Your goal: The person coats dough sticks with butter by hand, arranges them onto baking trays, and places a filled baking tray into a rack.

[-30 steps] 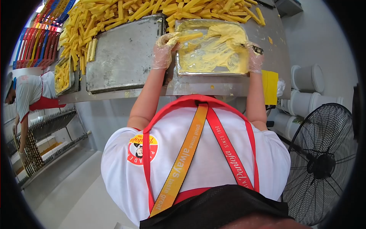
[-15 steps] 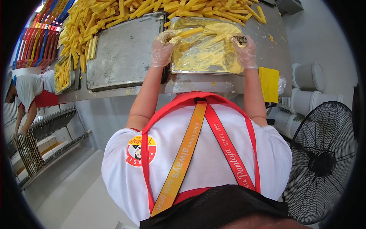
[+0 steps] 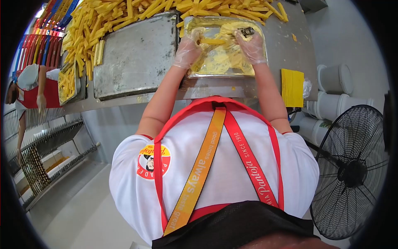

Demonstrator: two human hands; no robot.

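A metal tray (image 3: pixel 266 45) smeared with thick yellow spread (image 3: pixel 232 54) lies between both hands. My left hand (image 3: pixel 188 50), in a clear plastic glove, is closed at the tray's left side. A yellow stick (image 3: pixel 213 41) juts from its fingers over the spread. Inside the right part of the tray my gloved right hand (image 3: pixel 251 46) is closed around a small dark, silvery object (image 3: pixel 247 31), too smeared to identify. Spread coats the fingers of both gloves.
Yellow sticks (image 3: pixel 137 10) are heaped behind the trays. A worn metal baking tray (image 3: pixel 134 56) lies left. At the right are a yellow cloth (image 3: pixel 292 88), white buckets (image 3: pixel 335 79) and a fan (image 3: pixel 351 172). A co-worker (image 3: pixel 35 89) stands far left beside a rack.
My hands have moved inward, toward each other over the tray. The stick has shifted right with my left hand. The co-worker's arms and body have changed position.
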